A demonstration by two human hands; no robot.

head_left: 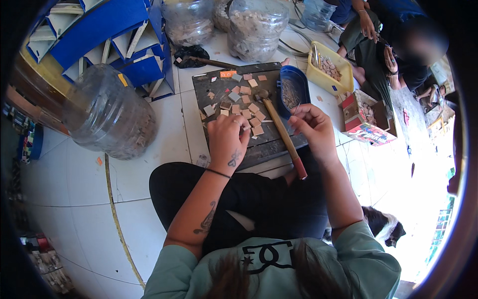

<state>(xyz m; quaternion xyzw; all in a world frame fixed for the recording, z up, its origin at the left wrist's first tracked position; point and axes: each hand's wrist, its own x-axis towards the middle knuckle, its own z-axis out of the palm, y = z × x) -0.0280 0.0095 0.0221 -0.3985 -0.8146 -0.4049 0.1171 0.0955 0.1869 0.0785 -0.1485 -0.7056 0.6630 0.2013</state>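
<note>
My left hand [227,135] is over the near left part of a dark board [264,149]. Its fingers are curled together, and what they hold, if anything, is hidden. My right hand [316,130] pinches a thin nail [297,107] between thumb and finger, beside the near end of a blue tray [282,74]. Many thin nails [290,94] lie in that tray. Several small square wooden tiles [245,90], pinkish and grey, are scattered over the board. A hammer [280,125] rests across it between my hands, head away from me and red handle end toward me.
Large clear plastic containers of scraps [112,112] stand left and at the back. Blue-and-white racks [104,30] are far left. At right are a yellow basket [328,84], a red box [366,132], another person's hands [391,61] and a black-and-white cat [386,226].
</note>
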